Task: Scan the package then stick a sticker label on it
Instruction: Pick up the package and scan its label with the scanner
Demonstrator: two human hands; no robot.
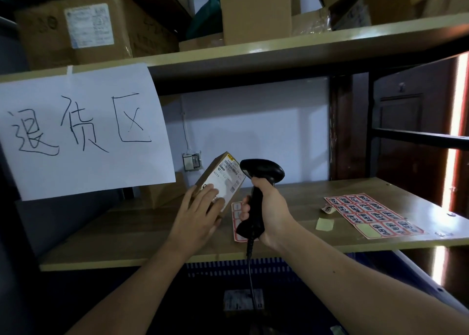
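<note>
**Scanning the box at the shelf**

While my left hand tilted the small cardboard box up off the wooden shelf, fingers spread flat on its label face and thumb behind, my right hand was wrapped tight around the black scanner, its head just beside the barcode. Box looked light, stiff, easy to hold by the edges. Sticker sheet lay to the right, untouched.

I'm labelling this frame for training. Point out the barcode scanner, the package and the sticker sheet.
barcode scanner [264, 170], head view, on its black head.
package [217, 176], head view, on its white shipping label.
sticker sheet [373, 214], head view, middle of the red-and-white stickers.
</note>
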